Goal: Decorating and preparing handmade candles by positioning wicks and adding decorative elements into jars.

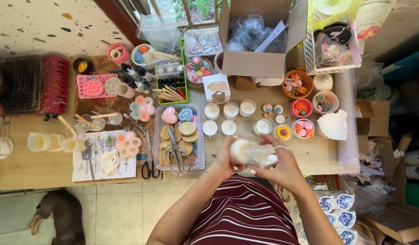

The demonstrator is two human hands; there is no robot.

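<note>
The worktop [37, 168] was crowded with craft things. Above its near edge, both hands gripped a white jar [246, 152], long axis crosswise: left hand [227, 159] cupping its end, right hand [282, 163] fingers [269, 139] curled over it.

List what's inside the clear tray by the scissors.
In the clear tray: a pink heart, a blue flower piece, round wooden discs and metal tongs. The tongs and discs hide whatever lies beneath.
</note>
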